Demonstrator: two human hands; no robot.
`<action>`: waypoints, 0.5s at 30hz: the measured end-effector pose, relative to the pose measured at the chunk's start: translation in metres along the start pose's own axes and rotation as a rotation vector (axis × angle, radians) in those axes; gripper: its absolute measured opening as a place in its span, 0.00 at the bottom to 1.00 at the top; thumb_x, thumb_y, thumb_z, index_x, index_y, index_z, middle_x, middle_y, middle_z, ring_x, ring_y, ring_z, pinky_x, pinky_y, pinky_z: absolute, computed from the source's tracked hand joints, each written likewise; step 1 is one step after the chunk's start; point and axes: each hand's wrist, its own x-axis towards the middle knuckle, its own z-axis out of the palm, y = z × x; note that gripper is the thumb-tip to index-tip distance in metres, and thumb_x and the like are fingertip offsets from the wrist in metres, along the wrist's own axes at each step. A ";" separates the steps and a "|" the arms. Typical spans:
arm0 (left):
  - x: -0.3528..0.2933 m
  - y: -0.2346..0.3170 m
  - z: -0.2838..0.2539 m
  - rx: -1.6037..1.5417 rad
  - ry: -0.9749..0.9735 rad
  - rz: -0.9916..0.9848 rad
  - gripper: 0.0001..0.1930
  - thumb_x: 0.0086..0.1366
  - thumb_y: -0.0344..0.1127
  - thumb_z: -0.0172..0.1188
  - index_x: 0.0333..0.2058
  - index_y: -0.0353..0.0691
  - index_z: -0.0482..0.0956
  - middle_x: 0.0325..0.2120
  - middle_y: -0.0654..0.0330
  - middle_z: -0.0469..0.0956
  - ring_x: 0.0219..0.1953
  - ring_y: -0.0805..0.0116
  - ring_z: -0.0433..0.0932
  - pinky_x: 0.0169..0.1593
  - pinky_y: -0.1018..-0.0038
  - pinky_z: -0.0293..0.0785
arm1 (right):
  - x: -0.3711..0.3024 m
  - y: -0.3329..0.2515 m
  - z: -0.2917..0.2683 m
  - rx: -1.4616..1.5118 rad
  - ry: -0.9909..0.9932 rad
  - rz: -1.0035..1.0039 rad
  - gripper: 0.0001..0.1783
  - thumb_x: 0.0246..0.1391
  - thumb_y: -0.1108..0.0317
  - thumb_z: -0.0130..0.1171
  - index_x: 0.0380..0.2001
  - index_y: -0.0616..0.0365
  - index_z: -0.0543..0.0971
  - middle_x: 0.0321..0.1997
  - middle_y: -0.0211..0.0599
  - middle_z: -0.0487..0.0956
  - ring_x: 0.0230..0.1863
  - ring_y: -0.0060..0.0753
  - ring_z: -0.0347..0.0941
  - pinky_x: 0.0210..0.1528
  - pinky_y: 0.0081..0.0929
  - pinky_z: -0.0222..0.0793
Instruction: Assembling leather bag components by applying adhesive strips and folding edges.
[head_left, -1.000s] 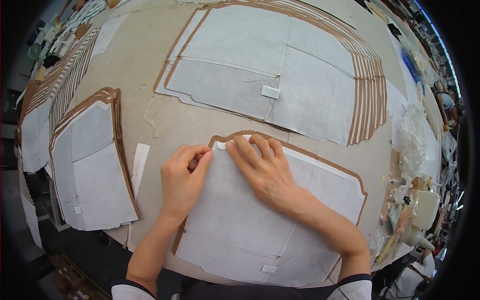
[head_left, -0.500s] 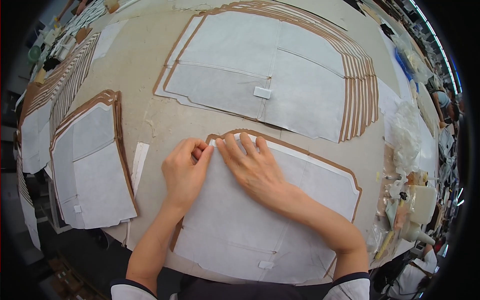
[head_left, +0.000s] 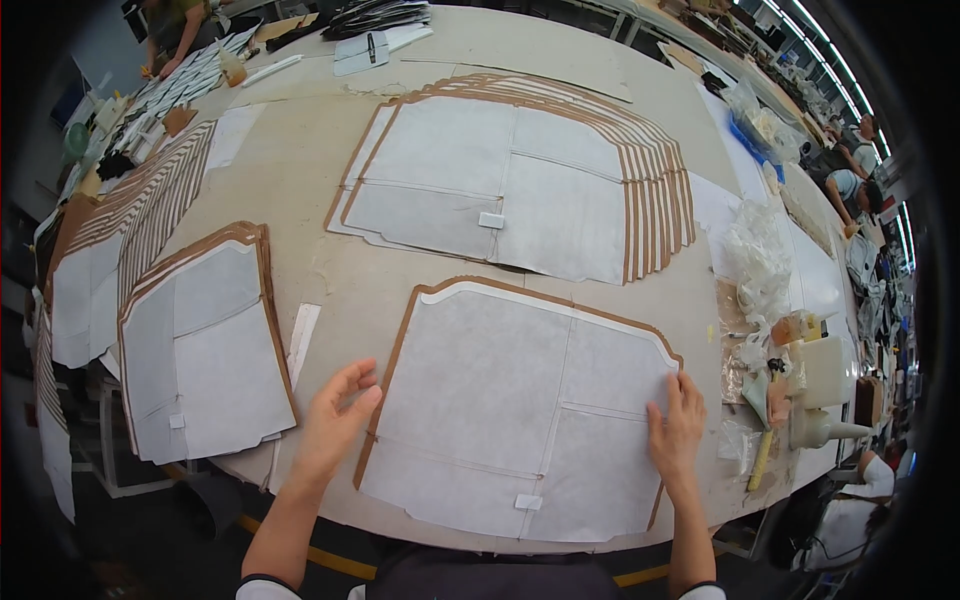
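Note:
Flat in front of me lies a whitish lining panel (head_left: pixel 470 400) with a brown border. A narrow white strip (head_left: pixel 500 290) follows its top edge and runs down to the right corner. A small white tag (head_left: pixel 528 502) sits near its lower edge. Just off the panel's left edge, my left hand (head_left: pixel 340 410) is raised, holding nothing, its fingers loosely apart. My right hand (head_left: pixel 680 425) rests on the panel's right edge by the strip's end, fingers stretched out and thumb apart.
Beyond the panel lies a fanned stack of similar panels (head_left: pixel 560 200). Another stack (head_left: pixel 225 340) stands at the left, with more striped pieces (head_left: pixel 165 190) behind it. At the right are a white squeeze bottle (head_left: pixel 820 428), a yellow-handled tool (head_left: pixel 760 462) and crumpled plastic (head_left: pixel 760 255). Other people work farther off.
My hands have parted from the panel's top left corner. The left drew back toward me, off the left edge; the right went across to the right edge. The view has tilted up.

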 end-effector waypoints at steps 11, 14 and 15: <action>-0.009 -0.020 -0.019 0.308 -0.173 -0.010 0.15 0.68 0.40 0.63 0.42 0.30 0.79 0.28 0.65 0.78 0.30 0.78 0.71 0.35 0.76 0.70 | -0.050 0.012 -0.030 1.018 -0.184 0.812 0.14 0.57 0.68 0.64 0.45 0.61 0.78 0.30 0.26 0.77 0.23 0.12 0.67 0.23 0.13 0.59; -0.028 -0.012 -0.041 0.301 -0.064 0.123 0.14 0.67 0.38 0.63 0.31 0.30 0.76 0.19 0.69 0.68 0.25 0.79 0.62 0.28 0.75 0.62 | -0.037 -0.009 -0.035 1.025 -0.228 0.669 0.07 0.59 0.66 0.64 0.34 0.58 0.79 0.18 0.17 0.71 0.15 0.10 0.60 0.18 0.13 0.52; -0.037 -0.007 -0.060 0.283 0.011 0.182 0.14 0.67 0.37 0.63 0.30 0.31 0.76 0.19 0.71 0.67 0.25 0.81 0.61 0.27 0.76 0.61 | -0.026 -0.029 -0.035 1.042 -0.214 0.552 0.07 0.59 0.66 0.64 0.32 0.58 0.79 0.18 0.18 0.71 0.16 0.10 0.61 0.18 0.14 0.52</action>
